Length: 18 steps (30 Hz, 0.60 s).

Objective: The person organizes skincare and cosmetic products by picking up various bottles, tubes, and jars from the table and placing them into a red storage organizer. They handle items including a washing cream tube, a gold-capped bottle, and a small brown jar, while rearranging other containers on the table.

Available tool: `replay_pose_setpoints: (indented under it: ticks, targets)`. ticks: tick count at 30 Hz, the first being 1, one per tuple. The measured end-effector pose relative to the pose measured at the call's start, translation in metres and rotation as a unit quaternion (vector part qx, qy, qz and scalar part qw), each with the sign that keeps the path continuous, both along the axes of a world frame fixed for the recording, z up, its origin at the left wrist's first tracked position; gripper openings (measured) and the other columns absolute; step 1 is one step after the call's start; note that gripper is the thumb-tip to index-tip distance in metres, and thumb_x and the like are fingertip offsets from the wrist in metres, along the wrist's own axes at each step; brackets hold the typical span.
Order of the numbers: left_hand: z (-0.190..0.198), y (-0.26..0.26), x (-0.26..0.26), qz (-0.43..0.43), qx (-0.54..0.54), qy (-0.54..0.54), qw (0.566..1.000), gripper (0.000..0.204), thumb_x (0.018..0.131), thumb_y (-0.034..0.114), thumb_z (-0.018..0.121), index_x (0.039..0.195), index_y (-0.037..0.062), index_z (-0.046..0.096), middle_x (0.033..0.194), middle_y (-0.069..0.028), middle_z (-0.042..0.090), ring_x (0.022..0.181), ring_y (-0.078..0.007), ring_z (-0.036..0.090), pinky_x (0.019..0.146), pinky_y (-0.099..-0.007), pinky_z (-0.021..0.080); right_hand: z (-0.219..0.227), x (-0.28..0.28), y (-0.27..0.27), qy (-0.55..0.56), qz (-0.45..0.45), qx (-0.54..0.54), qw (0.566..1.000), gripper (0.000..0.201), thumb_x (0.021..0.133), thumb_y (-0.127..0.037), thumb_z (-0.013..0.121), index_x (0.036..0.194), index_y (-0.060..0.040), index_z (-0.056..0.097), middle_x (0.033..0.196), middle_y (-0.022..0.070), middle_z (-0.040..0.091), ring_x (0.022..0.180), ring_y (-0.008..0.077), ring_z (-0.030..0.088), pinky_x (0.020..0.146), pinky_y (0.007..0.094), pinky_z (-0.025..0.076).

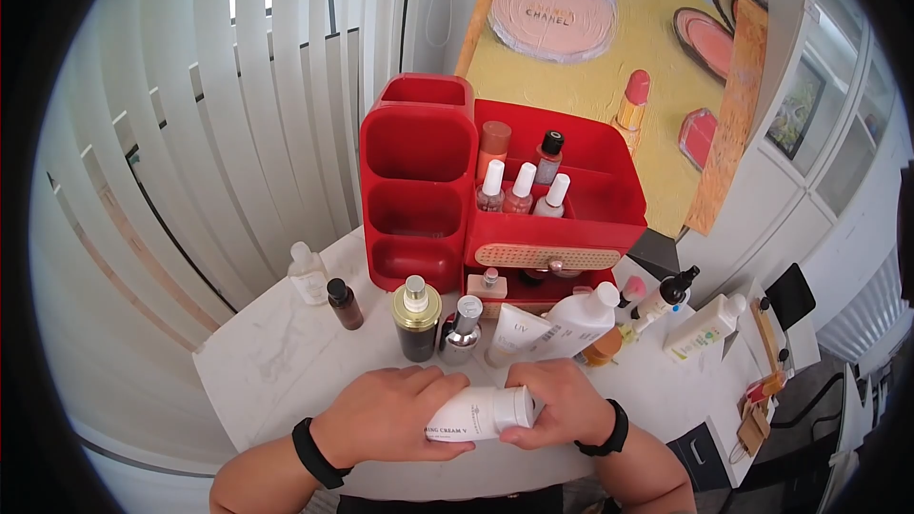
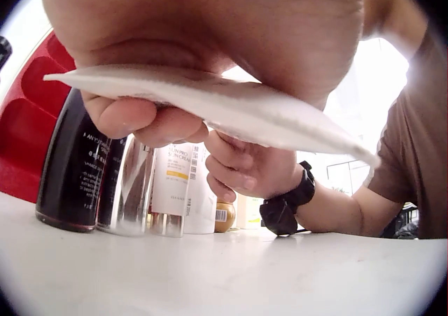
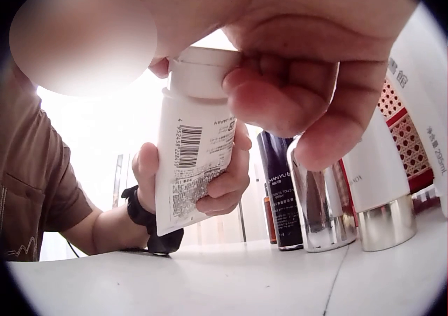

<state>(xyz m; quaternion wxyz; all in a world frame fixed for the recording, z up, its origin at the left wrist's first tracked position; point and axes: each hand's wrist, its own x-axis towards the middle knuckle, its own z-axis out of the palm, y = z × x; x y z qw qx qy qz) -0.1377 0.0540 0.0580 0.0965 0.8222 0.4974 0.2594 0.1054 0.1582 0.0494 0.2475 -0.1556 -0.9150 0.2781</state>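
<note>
A white cream tube (image 1: 462, 418) is held level above the front of the white table, its printed side up in the head view. My left hand (image 1: 386, 413) grips the tube's body, fingers on one face and palm on the other in the left wrist view. At the other end, my right hand (image 1: 560, 405) holds the white cap (image 3: 203, 72) between thumb and fingers. The cap sits on the tube. A barcode (image 3: 187, 146) and small print show on its back in the right wrist view. Just beyond the hands stands a white UV tube (image 1: 519, 334).
A red organizer (image 1: 419, 148) with nail polish bottles (image 1: 519, 188) stands at the back. Before it are a gold-collared dark bottle (image 1: 416, 324), a silver-capped bottle (image 1: 461, 331), a large white bottle (image 1: 581, 319) and an amber jar (image 1: 603, 348). Small bottles stand left; more containers lie right.
</note>
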Motion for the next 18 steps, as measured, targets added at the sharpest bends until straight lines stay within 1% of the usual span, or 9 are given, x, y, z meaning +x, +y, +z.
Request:
replay_pose_setpoints:
  ticks: [8, 11, 13, 14, 15, 17, 18]
  targets:
    - [-0.0021, 0.0009, -0.0004, 0.002, 0.003, 0.003, 1.0, 0.062, 0.069, 0.048, 0.087, 0.113, 0.0119, 0.063, 0.083, -0.0064, 0.065, 0.071, -0.03, 0.068, 0.063, -0.0383, 0.055, -0.0005, 0.0008, 0.0042, 0.018, 0.023, -0.013, 0.999, 0.051, 0.075, -0.047, 0.084, 0.092, -0.0051, 0.059, 0.071, 0.0116, 0.061, 0.062, 0.0337, 0.063, 0.056, 0.0405, 0.049]
    - [0.0, 0.0002, 0.0001, 0.011, 0.014, 0.012, 1.0, 0.061, 0.07, 0.049, 0.087, 0.112, 0.0118, 0.064, 0.084, -0.0064, 0.064, 0.071, -0.03, 0.068, 0.063, -0.0382, 0.055, -0.0032, 0.0018, 0.0025, 0.009, 0.01, -0.021, 1.0, 0.051, 0.075, -0.046, 0.084, 0.093, -0.0053, 0.06, 0.071, 0.0113, 0.061, 0.061, 0.0339, 0.063, 0.055, 0.0402, 0.049]
    - [0.0025, -0.0002, -0.0001, 0.013, 0.011, 0.013, 1.0, 0.06, 0.07, 0.05, 0.086, 0.111, 0.0118, 0.064, 0.084, -0.0063, 0.064, 0.071, -0.03, 0.068, 0.063, -0.0383, 0.055, -0.0063, 0.0018, 0.0006, 0.01, -0.02, -0.01, 1.0, 0.052, 0.075, -0.051, 0.083, 0.094, -0.0077, 0.061, 0.07, 0.0094, 0.062, 0.061, 0.0326, 0.065, 0.056, 0.0376, 0.05]
    - [0.0037, 0.0001, -0.0004, 0.016, 0.011, 0.015, 1.0, 0.06, 0.07, 0.05, 0.086, 0.111, 0.0118, 0.064, 0.084, -0.0063, 0.064, 0.071, -0.0301, 0.068, 0.064, -0.0384, 0.055, -0.0064, 0.0019, 0.0004, 0.011, -0.021, -0.01, 1.0, 0.052, 0.075, -0.051, 0.083, 0.094, -0.0077, 0.061, 0.07, 0.0094, 0.062, 0.061, 0.0326, 0.065, 0.056, 0.0376, 0.05]
    - [0.0034, 0.0006, -0.0014, 0.016, 0.011, 0.015, 1.0, 0.06, 0.07, 0.05, 0.086, 0.111, 0.0118, 0.064, 0.084, -0.0063, 0.064, 0.071, -0.0301, 0.068, 0.064, -0.0384, 0.055, -0.0062, 0.0019, 0.0004, 0.019, -0.018, -0.008, 1.0, 0.051, 0.074, -0.049, 0.084, 0.095, -0.008, 0.062, 0.07, 0.0089, 0.062, 0.061, 0.0319, 0.065, 0.056, 0.0369, 0.051]
    - [0.0009, 0.0006, -0.0033, -0.008, 0.046, 0.007, 0.999, 0.057, 0.077, 0.047, 0.082, 0.114, 0.0096, 0.06, 0.084, -0.0069, 0.061, 0.067, -0.0289, 0.066, 0.062, -0.0374, 0.054, -0.0053, 0.0028, -0.0025, 0.026, -0.016, -0.009, 0.999, 0.05, 0.074, -0.046, 0.085, 0.097, -0.0082, 0.063, 0.07, 0.0083, 0.063, 0.061, 0.0312, 0.066, 0.057, 0.0363, 0.051]
    - [0.0012, 0.0, -0.003, -0.008, 0.044, 0.006, 0.999, 0.057, 0.077, 0.047, 0.082, 0.114, 0.0096, 0.06, 0.084, -0.0069, 0.061, 0.067, -0.0289, 0.066, 0.062, -0.0374, 0.054, -0.0035, 0.0036, -0.0047, 0.019, -0.021, -0.045, 0.999, 0.049, 0.073, -0.042, 0.085, 0.101, -0.0083, 0.064, 0.072, 0.0082, 0.065, 0.063, 0.0307, 0.067, 0.058, 0.0357, 0.052]
